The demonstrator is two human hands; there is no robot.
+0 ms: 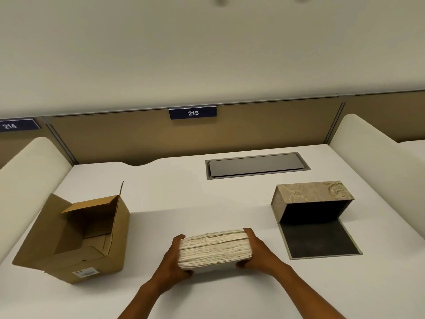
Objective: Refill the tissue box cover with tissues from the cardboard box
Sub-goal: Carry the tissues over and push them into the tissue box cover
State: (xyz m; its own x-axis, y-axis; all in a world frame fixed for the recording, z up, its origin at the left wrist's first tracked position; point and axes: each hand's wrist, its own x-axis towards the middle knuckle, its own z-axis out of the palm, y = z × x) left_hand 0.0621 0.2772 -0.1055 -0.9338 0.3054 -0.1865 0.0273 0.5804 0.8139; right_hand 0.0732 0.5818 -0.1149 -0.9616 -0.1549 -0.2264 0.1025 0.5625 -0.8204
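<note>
Head view: the left hand [174,261] and right hand [257,252] clamp the ends of the tissue stack [215,248], long axis left–right, low over the surface [184,192]. The tissue box cover [312,199], mouth open toward the person, lies right and beyond, nearer the right hand; the emptied cardboard box [76,238] sits left, path unobstructed.

A white table [184,192] is closed in by tan panels [138,137], a plain wall [207,54], and sign 215 [192,113].
</note>
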